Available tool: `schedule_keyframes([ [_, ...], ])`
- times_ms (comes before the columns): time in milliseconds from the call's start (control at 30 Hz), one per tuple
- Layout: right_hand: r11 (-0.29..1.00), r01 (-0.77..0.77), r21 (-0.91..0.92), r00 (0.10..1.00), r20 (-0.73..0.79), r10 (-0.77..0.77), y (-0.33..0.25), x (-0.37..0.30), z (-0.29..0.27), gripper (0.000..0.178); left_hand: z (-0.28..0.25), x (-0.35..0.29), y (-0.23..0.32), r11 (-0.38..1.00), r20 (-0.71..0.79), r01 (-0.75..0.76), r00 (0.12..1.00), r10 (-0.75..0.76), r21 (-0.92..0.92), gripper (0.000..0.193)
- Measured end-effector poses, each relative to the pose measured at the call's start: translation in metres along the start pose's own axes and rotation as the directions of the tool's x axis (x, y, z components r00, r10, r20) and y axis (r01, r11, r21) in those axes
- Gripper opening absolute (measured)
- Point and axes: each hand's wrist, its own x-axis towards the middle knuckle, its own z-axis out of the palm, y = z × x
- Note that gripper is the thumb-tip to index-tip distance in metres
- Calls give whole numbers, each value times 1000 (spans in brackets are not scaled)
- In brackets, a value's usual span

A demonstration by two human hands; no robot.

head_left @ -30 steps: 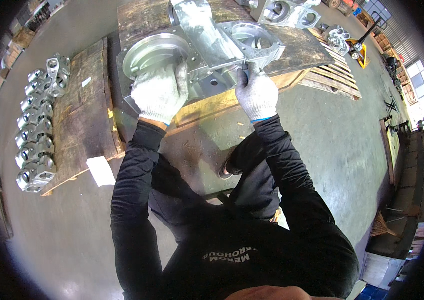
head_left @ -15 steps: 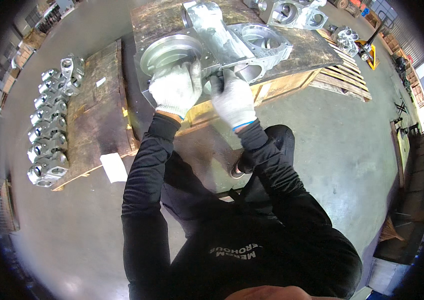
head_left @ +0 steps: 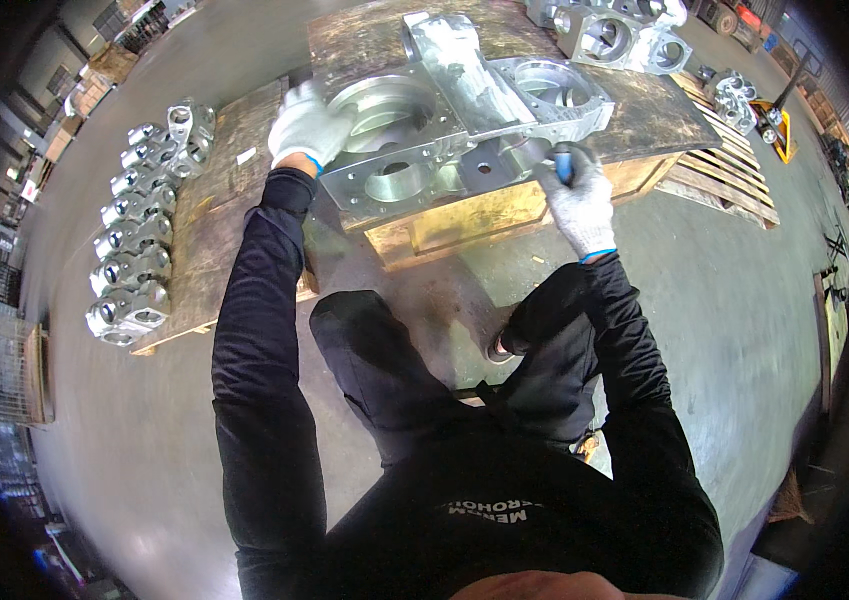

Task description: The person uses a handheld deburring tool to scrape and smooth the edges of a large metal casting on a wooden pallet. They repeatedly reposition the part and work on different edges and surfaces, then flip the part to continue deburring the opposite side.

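Note:
A large silver metal casting (head_left: pixel 489 92) with wide round bores lies on the wooden-topped crate in front of me. My left hand (head_left: pixel 306 128), in a white knit glove, rests against its left side near the biggest bore; the fingers look extended, with the thumb toward the rim. Off the casting's near right corner, my gloved right hand (head_left: pixel 580 200) is closed around a small blue object (head_left: pixel 564 166). Only a short blue end shows, so its kind is unclear.
A lower wooden pallet top (head_left: pixel 219 222) stands to the left, with a row of silver castings (head_left: pixel 134 235) along its far-left edge. More castings (head_left: pixel 609 38) sit at the crate's back right. Beyond are a slatted pallet (head_left: pixel 719 180) and a yellow pallet truck (head_left: pixel 779 130).
Both hands were together at the casting's near side. My left hand has moved left to its side; my right has moved right, off the casting, and the blue object now shows in it.

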Motion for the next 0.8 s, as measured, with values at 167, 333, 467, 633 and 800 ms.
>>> schedule_keyframes([
  [167, 916, -170, 365, 975, -76, 211, 51, 57, -12, 26, 41, 0, -52, 984, 317, -166, 932, 177, -61, 42],
  [333, 935, -152, 319, 986, -11, 164, 100, 163, -6, 63, 65, -8, -63, 966, 122, -252, 959, 257, -52, 33],
  [467, 987, -124, -98, 971, 193, 141, 128, 234, 12, 64, 66, -17, -62, 948, 59, -317, 947, 316, 3, 28],
  [633, 884, -427, -188, 797, 384, 467, 163, 271, 30, 83, 52, -43, -49, 977, 224, -213, 953, 203, 22, 25],
  [800, 965, -141, -220, 947, 254, 197, 152, 247, 20, 81, 41, -96, -17, 478, 172, 255, 962, -211, -840, 28],
])
